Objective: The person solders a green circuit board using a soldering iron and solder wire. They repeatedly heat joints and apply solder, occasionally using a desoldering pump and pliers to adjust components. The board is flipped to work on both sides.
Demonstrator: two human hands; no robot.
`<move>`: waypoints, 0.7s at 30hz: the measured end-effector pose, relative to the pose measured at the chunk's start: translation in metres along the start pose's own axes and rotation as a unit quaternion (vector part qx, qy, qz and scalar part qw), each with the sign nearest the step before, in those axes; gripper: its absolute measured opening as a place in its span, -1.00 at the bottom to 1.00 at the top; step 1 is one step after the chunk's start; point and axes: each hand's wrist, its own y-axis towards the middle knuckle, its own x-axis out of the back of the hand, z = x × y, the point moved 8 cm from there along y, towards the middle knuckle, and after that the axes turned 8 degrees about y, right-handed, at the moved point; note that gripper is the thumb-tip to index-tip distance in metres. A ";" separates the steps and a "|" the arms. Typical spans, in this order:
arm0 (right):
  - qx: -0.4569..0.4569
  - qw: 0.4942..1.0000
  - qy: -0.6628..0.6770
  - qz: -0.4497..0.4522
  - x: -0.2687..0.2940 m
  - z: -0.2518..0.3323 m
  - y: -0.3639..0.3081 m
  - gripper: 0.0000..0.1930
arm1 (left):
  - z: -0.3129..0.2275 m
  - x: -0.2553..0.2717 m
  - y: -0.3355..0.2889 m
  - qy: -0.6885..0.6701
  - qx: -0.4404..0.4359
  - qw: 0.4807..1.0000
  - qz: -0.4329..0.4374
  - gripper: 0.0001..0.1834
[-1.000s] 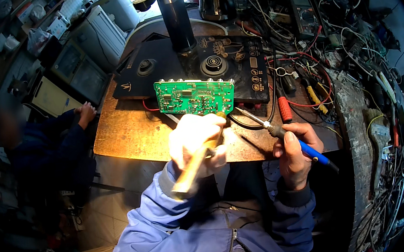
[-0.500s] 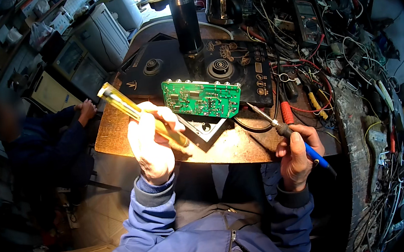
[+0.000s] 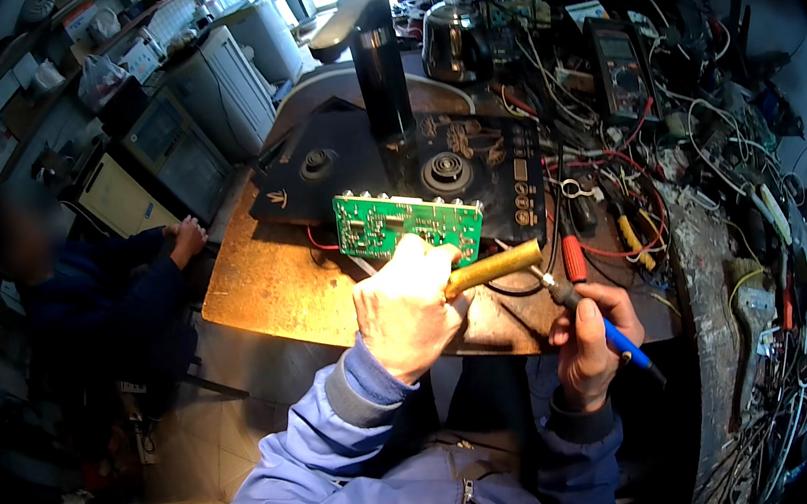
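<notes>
Brass-coloured tube (image 3: 498,267) and soldering iron (image 3: 626,343) at a printed circuit board (image 3: 372,228)

Head view: the left hand (image 3: 403,310) has its fingers clasped round the tube, which crosses in front of the iron's metal shaft. The right hand (image 3: 589,350) grips the blue-handled iron between thumb and fingers. The green board stands tilted before a black two-burner cooktop (image 3: 374,160) on the wooden table (image 3: 267,291).
</notes>
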 end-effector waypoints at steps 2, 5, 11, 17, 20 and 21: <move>0.006 1.000 -0.003 0.003 -0.002 0.001 0.000 -0.82 | 0.002 -0.002 -0.002 0.015 0.003 1.000 0.001 -0.68; 0.029 0.999 -0.020 0.002 -0.001 0.001 0.002 -0.77 | 0.005 -0.007 -0.003 0.020 0.011 1.000 0.010 -0.71; 0.040 0.999 -0.027 -0.009 0.000 0.002 0.002 -0.77 | 0.004 -0.007 -0.002 0.025 0.012 0.999 0.026 -0.71; 0.047 0.998 -0.027 -0.015 0.000 0.002 0.001 -0.78 | 0.007 -0.012 -0.005 0.037 0.006 0.999 0.030 -0.71; 0.042 0.999 -0.025 -0.016 0.002 0.001 0.001 -0.77 | 0.004 -0.011 -0.003 0.026 0.001 0.999 0.036 -0.69; 0.043 0.999 -0.025 -0.014 0.002 0.000 0.001 -0.77 | 0.004 -0.011 -0.003 0.026 0.000 0.999 0.037 -0.73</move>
